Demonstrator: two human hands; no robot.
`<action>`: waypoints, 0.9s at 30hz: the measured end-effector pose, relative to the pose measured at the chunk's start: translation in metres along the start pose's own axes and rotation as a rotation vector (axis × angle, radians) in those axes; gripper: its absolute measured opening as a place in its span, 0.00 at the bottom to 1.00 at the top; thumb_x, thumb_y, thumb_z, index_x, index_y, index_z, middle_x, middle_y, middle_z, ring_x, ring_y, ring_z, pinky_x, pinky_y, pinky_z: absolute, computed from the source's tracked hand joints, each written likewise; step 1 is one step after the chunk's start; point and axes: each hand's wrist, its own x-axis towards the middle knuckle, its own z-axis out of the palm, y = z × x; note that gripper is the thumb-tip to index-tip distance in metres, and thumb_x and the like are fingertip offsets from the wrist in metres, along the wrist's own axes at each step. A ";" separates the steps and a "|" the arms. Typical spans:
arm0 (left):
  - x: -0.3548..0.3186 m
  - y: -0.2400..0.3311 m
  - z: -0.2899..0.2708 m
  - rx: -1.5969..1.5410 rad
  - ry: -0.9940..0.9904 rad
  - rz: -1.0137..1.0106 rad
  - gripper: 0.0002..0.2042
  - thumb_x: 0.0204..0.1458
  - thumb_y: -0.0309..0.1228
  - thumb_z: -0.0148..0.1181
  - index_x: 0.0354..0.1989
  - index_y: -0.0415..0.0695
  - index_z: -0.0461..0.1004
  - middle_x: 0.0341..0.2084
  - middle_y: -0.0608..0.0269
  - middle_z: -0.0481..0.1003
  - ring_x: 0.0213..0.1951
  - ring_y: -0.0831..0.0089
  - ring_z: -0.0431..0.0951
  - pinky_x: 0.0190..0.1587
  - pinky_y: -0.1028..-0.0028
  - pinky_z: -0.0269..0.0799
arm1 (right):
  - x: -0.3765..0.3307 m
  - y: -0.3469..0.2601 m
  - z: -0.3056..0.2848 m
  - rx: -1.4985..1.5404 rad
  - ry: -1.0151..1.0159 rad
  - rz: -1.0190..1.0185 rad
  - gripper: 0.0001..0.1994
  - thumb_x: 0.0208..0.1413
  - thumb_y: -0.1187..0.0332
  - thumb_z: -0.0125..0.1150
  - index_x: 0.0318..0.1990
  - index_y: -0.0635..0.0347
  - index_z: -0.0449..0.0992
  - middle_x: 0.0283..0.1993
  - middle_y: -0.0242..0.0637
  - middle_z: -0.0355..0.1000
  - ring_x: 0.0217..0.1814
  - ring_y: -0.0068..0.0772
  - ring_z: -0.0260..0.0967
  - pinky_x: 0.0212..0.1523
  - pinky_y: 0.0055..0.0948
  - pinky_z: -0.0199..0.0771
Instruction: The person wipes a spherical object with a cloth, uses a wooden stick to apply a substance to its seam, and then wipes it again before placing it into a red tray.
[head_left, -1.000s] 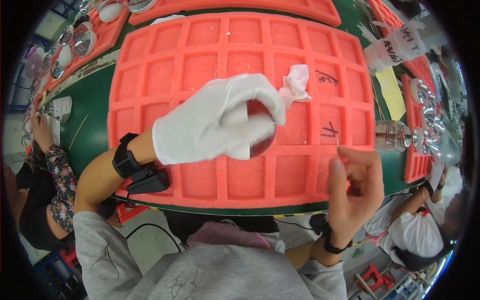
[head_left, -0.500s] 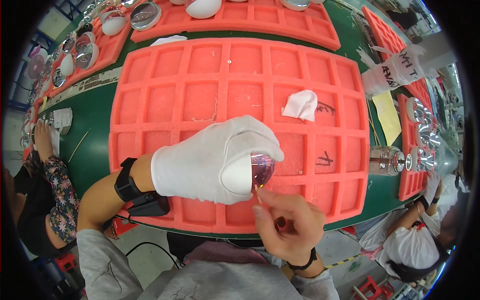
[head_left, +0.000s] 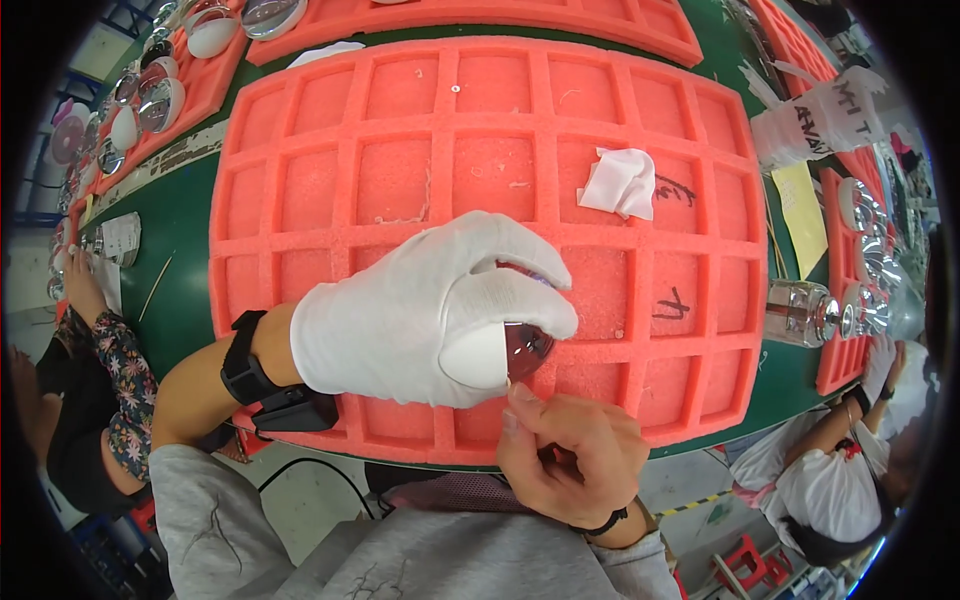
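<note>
Can't see much of the white-and-dark-red ball behind the gloved left hand. Can't identify the thin sliver poking from the bare right hand: too small. Can't follow the far red foam tray past the upper edge.

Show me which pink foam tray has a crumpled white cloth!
The big middle tray, beneath the white-gloved left hand. The white cloth lies there; the surrounding trays show none.
</note>
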 end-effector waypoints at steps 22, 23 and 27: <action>0.003 0.000 0.004 0.005 0.039 0.007 0.27 0.33 0.23 0.73 0.48 0.53 0.76 0.52 0.61 0.71 0.47 0.59 0.76 0.46 0.64 0.77 | -0.001 0.004 0.004 0.068 0.098 0.005 0.11 0.44 0.87 0.68 0.35 0.65 0.79 0.14 0.26 0.63 0.12 0.17 0.58 0.16 0.19 0.58; 0.003 0.001 0.003 0.007 0.035 0.007 0.27 0.33 0.23 0.73 0.48 0.53 0.76 0.52 0.61 0.71 0.47 0.59 0.76 0.46 0.64 0.77 | -0.001 0.005 0.004 0.071 0.091 -0.021 0.11 0.44 0.87 0.68 0.35 0.66 0.79 0.14 0.26 0.63 0.12 0.17 0.58 0.16 0.19 0.58; 0.005 0.004 0.001 0.014 0.003 -0.015 0.27 0.33 0.23 0.73 0.48 0.53 0.77 0.52 0.61 0.72 0.48 0.59 0.76 0.47 0.64 0.77 | 0.000 0.001 0.003 0.082 0.078 0.012 0.11 0.43 0.88 0.68 0.35 0.67 0.79 0.14 0.28 0.63 0.12 0.19 0.58 0.15 0.20 0.58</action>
